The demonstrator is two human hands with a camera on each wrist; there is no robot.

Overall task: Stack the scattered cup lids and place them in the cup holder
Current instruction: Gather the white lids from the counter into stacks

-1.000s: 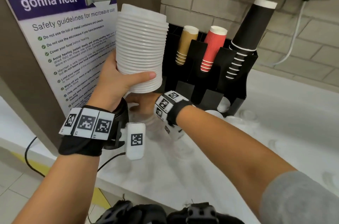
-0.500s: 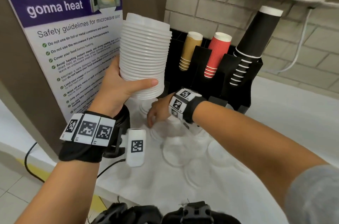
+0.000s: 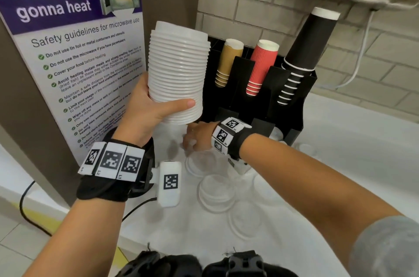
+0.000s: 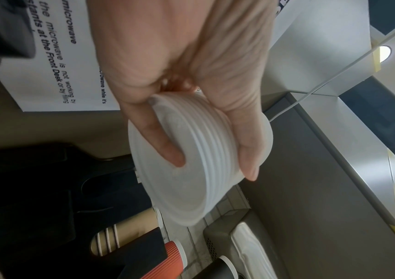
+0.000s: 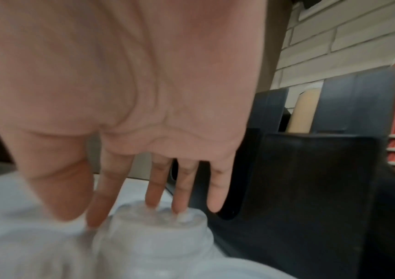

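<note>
Microwave safety poster (image 3: 74, 68) left of the hands; tan (image 3: 227, 62), red (image 3: 261, 67) and black (image 3: 303, 54) paper cup stacks beyond them.

The left hand (image 3: 145, 109) holds a tall stack of lids (image 3: 178, 72) above the tabletop (image 3: 351, 163), just in front of the poster (image 3: 74, 61) on the left. Right of the stack, against the brick wall (image 3: 249, 4), stands the cup holder (image 3: 292, 99), with three rows of cups (image 3: 260, 68) side by side in its upper slots. Below the stack, the right hand (image 3: 199, 136) reaches down onto a small pile of lids (image 5: 153, 230) just beside the holder's base. Loose lids (image 3: 217, 192) lie scattered on the tabletop nearer the person.
</note>
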